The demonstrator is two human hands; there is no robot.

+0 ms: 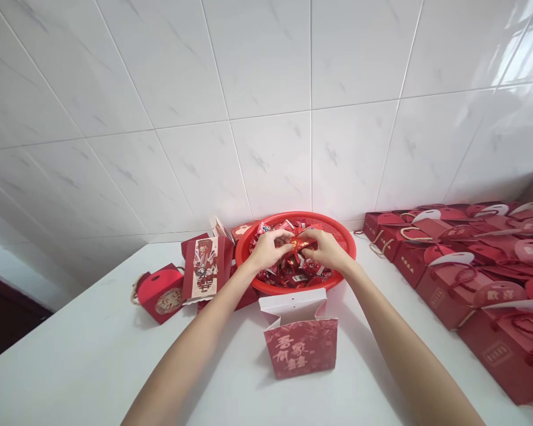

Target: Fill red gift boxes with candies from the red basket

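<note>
My left hand (269, 247) and my right hand (326, 248) are both over a round red plastic basket (343, 232) full of red-wrapped sweets (293, 276). Their fingers are curled and meet in the middle on a small pile of shiny red wrapped sweets (298, 244). Just in front of the basket an open red paper gift box (301, 338) stands upright on the white table (93, 355), its white inside showing at the top.
Left of the basket lie a flat red box blank (204, 266) and a red folded box with a round flap (160, 294). Several closed red gift boxes (471, 266) with cord handles fill the table's right side. A white tiled wall (266, 89) stands right behind.
</note>
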